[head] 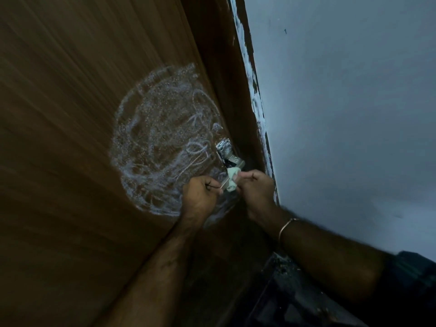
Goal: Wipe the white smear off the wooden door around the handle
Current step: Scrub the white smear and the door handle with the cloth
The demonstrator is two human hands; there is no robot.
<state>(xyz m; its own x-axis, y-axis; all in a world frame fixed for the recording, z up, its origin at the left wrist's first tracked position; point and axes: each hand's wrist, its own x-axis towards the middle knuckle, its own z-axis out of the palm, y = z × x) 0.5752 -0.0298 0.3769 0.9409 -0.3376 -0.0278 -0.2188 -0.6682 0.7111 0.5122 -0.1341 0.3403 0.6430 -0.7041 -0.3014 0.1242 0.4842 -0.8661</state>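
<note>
A broad white smear swirls across the wooden door, spreading from the door's latch edge toward its middle, beside and below the chrome handle. Just under the handle, a person's two hands meet over a small pale wad, apparently a cloth or tissue. The left hand is curled into a fist, gripping one end of the wad against the door; the right hand pinches its other end with curled fingers. A thin bangle circles the right wrist. The smear looks largely untouched, so wiping appears barely begun. The risk from here: so small a wad may only drag the residue into wider streaks, or catch on the handle and slip from the grip. Dim light makes it hard to tell what the wad is or whether it is damp. The door frame, streaked with white along the pale wall, runs out of view, as do the door's other edges.
</note>
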